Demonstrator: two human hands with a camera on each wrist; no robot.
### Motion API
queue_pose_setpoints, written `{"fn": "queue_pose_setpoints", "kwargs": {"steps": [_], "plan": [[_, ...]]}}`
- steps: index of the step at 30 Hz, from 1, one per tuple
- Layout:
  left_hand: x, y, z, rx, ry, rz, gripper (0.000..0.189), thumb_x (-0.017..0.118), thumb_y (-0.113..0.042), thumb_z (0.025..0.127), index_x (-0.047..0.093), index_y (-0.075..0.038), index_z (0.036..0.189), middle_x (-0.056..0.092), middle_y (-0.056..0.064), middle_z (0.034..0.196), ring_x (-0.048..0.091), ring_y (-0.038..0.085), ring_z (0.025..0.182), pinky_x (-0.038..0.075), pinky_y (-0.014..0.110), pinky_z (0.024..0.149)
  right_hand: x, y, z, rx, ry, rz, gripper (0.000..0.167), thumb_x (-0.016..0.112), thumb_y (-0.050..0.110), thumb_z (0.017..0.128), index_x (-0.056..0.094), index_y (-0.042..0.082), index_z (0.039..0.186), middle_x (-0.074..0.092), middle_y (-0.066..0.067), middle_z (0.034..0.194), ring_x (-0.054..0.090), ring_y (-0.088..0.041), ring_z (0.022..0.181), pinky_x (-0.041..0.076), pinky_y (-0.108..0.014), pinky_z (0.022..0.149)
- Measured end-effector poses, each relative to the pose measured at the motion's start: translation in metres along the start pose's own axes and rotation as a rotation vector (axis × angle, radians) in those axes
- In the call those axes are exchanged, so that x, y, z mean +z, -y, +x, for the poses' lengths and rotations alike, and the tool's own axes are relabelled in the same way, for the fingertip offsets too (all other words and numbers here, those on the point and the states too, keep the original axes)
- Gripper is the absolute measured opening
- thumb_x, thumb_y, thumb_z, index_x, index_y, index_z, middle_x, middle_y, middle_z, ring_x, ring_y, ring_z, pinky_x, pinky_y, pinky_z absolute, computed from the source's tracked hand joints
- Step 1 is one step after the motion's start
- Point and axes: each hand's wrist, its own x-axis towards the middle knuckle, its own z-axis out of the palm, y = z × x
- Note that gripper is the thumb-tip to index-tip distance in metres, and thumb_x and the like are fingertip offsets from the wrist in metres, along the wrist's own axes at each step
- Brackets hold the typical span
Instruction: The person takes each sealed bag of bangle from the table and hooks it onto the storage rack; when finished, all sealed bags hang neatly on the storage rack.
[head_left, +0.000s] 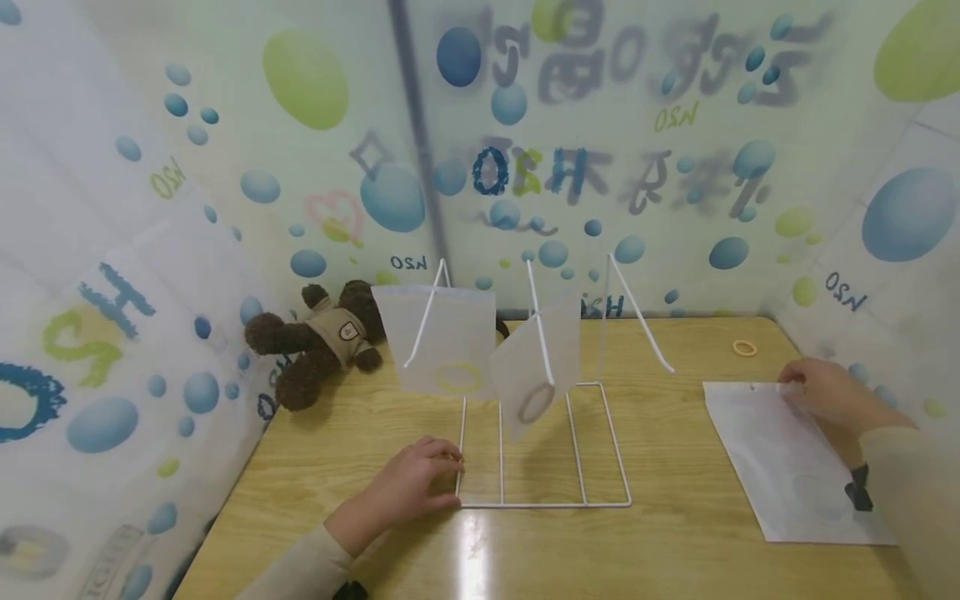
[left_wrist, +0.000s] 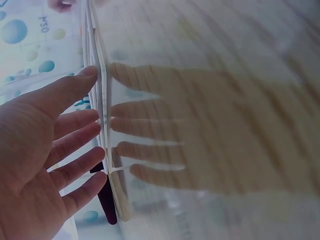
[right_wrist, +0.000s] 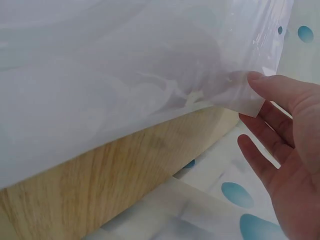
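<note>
A white wire rack [head_left: 543, 505] with three slanting prongs stands mid-table. My left hand [head_left: 415, 483] rests at the left side of its base, and in the left wrist view its spread fingers [left_wrist: 80, 167] touch the wire with their tips. Two whitish bags hang on the rack: the left bag [head_left: 435, 333] shows a yellow ring, the middle bag [head_left: 551, 346] a brownish ring. The right prong [head_left: 641, 312] is bare. At the right, my right hand [head_left: 832, 392] pinches the edge of a larger white, glossy plastic bag [right_wrist: 125, 80] between thumb and fingers. A faint ring shape shows low on this bag.
A brown teddy bear [head_left: 322, 342] in a beige top lies behind the rack at the left. One loose pale orange ring [head_left: 744, 348] lies at the back right of the wooden table [head_left: 675, 467]. Patterned sheets [head_left: 637, 167] close in the back and both sides.
</note>
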Motion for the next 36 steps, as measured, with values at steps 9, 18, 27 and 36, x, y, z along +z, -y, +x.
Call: {"fn": "queue_pose_setpoints", "kwargs": {"steps": [9, 18, 27, 36], "plan": [[-0.001, -0.001, -0.001, -0.010, 0.011, -0.010, 0.047, 0.085, -0.040, 0.081, 0.076, -0.013, 0.118, 0.068, 0.001, 0.129, 0.060, 0.021, 0.119, 0.054, 0.043, 0.104, -0.011, 0.008, -0.008, 0.001, 0.008, 0.037, 0.018, 0.068, 0.016, 0.097, 0.068, 0.000, 0.106, 0.070, -0.017, 0.099, 0.062, -0.031, 0.089, 0.054, -0.043, 0.073], [-0.001, 0.000, -0.004, -0.001, -0.007, -0.011, 0.047, 0.086, -0.041, 0.080, 0.077, -0.013, 0.117, 0.068, 0.002, 0.128, 0.061, 0.022, 0.118, 0.054, 0.043, 0.104, -0.028, 0.033, -0.027, -0.049, -0.040, -0.005, 0.018, 0.070, 0.015, 0.096, 0.070, -0.001, 0.105, 0.071, -0.018, 0.099, 0.063, -0.031, 0.088, 0.057, -0.045, 0.072], [-0.001, 0.001, 0.001, 0.012, -0.010, -0.019, 0.046, 0.086, -0.039, 0.080, 0.077, -0.012, 0.116, 0.068, 0.002, 0.128, 0.060, 0.021, 0.118, 0.054, 0.043, 0.104, -0.039, 0.059, -0.060, -0.191, -0.249, -0.071, 0.012, 0.075, 0.015, 0.092, 0.073, 0.004, 0.097, 0.071, -0.005, 0.089, 0.058, -0.018, 0.080, 0.049, -0.029, 0.062], [0.002, -0.001, 0.001, 0.009, -0.014, -0.022, 0.046, 0.087, -0.040, 0.080, 0.077, -0.013, 0.116, 0.068, 0.001, 0.128, 0.060, 0.021, 0.117, 0.055, 0.044, 0.103, -0.052, 0.088, -0.090, -0.349, -0.471, -0.086, 0.010, 0.082, 0.012, 0.087, 0.073, 0.017, 0.089, 0.065, 0.009, 0.081, 0.045, 0.005, 0.070, 0.040, -0.022, 0.053]]}}
